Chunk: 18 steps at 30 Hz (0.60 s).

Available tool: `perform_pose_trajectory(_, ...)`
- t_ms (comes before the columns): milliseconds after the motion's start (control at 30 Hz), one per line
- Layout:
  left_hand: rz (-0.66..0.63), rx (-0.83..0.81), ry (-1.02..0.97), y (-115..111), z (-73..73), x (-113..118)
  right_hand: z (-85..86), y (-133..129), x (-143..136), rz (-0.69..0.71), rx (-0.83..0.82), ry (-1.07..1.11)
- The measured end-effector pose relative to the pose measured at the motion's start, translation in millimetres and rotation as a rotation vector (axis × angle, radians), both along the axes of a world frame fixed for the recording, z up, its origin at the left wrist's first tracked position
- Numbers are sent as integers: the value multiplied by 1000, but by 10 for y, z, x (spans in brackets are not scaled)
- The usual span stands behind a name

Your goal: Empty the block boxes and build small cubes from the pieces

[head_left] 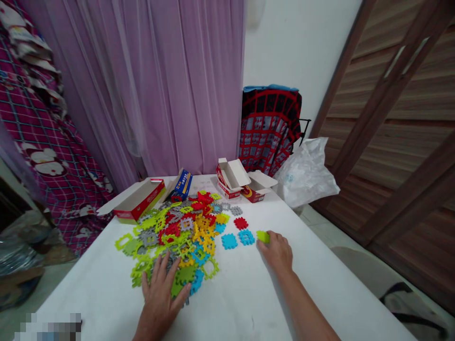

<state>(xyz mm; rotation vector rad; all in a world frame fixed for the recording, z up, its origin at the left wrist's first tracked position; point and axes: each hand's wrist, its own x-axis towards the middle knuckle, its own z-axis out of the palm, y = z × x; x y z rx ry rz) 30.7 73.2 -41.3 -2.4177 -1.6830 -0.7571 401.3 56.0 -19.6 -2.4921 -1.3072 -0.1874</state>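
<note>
My left hand (161,289) lies with spread fingers on the near edge of a heap of plastic interlocking tiles (177,227) in green, yellow, red, blue and grey. To the right, my right hand (277,251) has its fingers closed on a lime green tile (263,237), held at or just above the table top. Left of that tile are a blue tile with a patterned middle (246,237) and a solid blue tile (229,241). A red tile (241,223) sits behind them, and a grey tile (236,210) lies farther back.
On the white table (238,303), an open red and green box (140,201) and a blue box (182,184) stand behind the heap. Two open red boxes, one nearer the middle (231,180) and one beside it (256,187), stand at the back right, near a white plastic bag (305,173).
</note>
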Motion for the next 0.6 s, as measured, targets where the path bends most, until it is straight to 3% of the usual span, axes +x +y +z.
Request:
perform_pose_trajectory(233, 11, 60, -20, 55, -181, -31, -81, 730, 424, 51, 128, 207)
perform_pose_trajectory(367, 24, 118, 7, 79, -225, -40, -83, 1143, 462, 42, 124, 256)
perform_pose_trajectory(600, 28, 110, 49, 79, -222, -46, -100, 1350, 399, 28, 99, 166)
